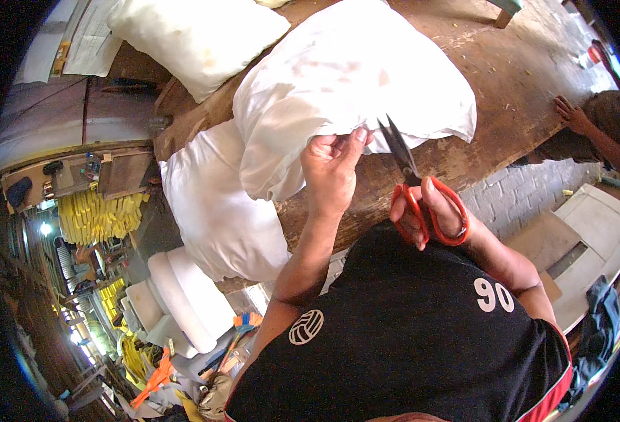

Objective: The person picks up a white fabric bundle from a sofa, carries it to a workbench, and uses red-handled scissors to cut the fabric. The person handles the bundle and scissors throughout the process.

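A large white pillow (366, 63) lies on the worn wooden table (493, 133) in front of me. My left hand (332, 165) pinches the fabric at its near edge between thumb and fingers. In my right hand (429, 207) is a pair of scissors (410, 165) with red handles, my thumb and fingers through the loops. Their dark blades are parted a little and point away from me, the tips close to the pillow's edge just right of my left hand. Whether the blades touch the cloth or a thread, I cannot tell.
Another white pillow (197, 42) lies at the far left, and white cloth (218, 204) hangs over the table's left edge. At the right, another person's hand (570, 114) rests by the table edge. Yellow strips (102, 216) and white foam rolls (187, 299) stand on the left.
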The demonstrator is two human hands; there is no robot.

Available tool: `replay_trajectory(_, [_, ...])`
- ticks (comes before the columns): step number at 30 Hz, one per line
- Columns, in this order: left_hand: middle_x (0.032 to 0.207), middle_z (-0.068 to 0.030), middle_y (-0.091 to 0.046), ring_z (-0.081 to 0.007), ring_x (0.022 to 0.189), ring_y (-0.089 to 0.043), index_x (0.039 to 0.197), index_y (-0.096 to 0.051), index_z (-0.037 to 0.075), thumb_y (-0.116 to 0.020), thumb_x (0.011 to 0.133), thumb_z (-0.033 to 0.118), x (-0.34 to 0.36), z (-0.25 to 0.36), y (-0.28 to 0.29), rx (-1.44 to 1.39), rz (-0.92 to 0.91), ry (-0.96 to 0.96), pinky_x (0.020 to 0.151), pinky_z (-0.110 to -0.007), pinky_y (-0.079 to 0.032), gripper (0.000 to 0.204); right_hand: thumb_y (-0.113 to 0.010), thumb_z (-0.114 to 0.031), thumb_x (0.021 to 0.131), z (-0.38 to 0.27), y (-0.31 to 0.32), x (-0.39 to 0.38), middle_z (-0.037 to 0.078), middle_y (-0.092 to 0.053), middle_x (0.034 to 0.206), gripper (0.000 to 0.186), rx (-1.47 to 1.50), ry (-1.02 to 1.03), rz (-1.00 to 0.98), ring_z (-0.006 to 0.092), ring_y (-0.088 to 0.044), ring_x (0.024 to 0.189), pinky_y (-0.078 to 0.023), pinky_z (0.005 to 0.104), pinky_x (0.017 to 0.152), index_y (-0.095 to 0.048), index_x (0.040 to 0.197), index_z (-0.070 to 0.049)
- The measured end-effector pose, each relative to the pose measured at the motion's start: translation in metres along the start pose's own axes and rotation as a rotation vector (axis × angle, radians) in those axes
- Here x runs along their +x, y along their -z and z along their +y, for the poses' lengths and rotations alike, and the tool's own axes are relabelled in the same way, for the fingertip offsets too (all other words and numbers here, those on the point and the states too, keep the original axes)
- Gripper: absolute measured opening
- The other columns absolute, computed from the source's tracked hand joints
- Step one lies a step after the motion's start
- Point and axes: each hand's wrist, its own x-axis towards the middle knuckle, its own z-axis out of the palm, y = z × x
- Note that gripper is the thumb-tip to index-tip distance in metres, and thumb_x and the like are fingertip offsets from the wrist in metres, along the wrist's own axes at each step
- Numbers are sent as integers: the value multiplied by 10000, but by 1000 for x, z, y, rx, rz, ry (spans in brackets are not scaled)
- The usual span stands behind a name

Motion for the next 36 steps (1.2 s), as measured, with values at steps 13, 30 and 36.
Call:
replay_trajectory(13, [853, -52, -704, -71, 766, -620, 953, -700, -10, -639, 875, 47, -38, 13, 5, 530, -144, 180, 676, -223, -495, 114, -664, -325, 879, -10, 37, 51, 80, -643, 835, 361, -341, 296, 635, 131, -606, 711, -490, 273, 622, -601, 995, 11])
replay_trajectory(30, [1363, -215, -465, -276, 1251, -460, 1325, -447, -47, -644, 899, 224, 25, -96, 176, 1015, 414, 34, 1041, -383, -365, 542, -593, -273, 916, 45, 346, 87, 58, -613, 886, 281, -753, 399, 1259, 146, -591, 804, -481, 275, 696, -541, 1007, -13])
replay_trajectory(36, [1478, -232, -300, -343, 1360, -313, 1438, -257, -34, -592, 920, 216, 38, -208, 274, 1095, 56, 31, 1114, -378, -259, 666, -614, -71, 831, 12, 201, 92, 20, -534, 791, 140, -778, 349, 823, 92, -517, 748, -450, 254, 654, -536, 940, -29])
